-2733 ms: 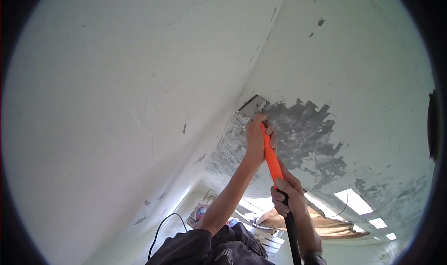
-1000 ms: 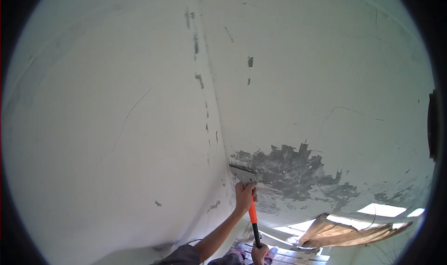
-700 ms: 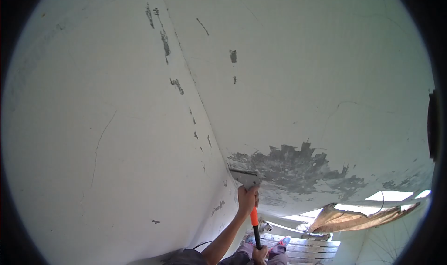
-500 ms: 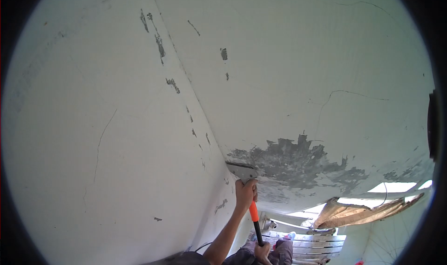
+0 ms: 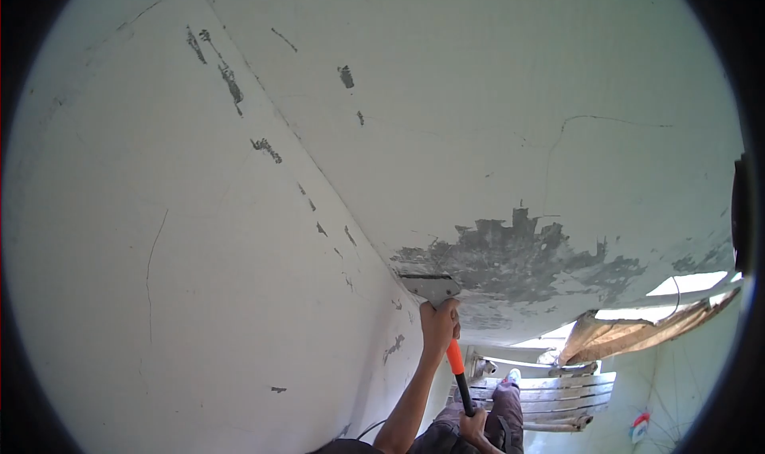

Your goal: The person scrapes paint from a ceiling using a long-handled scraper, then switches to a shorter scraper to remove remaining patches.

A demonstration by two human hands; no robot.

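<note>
My left hand (image 5: 440,326) is wrapped around the upper handle of a long-handled scraper, just below its wide metal blade (image 5: 430,287). Lower down, my right hand (image 5: 473,427) grips the black end of the orange-and-black handle (image 5: 456,360). The blade's edge lies at the wall (image 5: 478,167), close to the corner and by the lower left part of a grey patch (image 5: 510,255) where the pale coating is gone. Fingers of both hands are partly hidden.
A second wall (image 5: 239,294) with small grey chips and a thin crack meets the first at a corner. Below are a slatted bench (image 5: 558,398) and my leg (image 5: 506,410). Brown cloth (image 5: 621,334) hangs by bright openings at right.
The camera view has tilted and shifted. The scraper and both hands sit slightly further right, the blade a little away from the corner. Both hands keep their hold.
</note>
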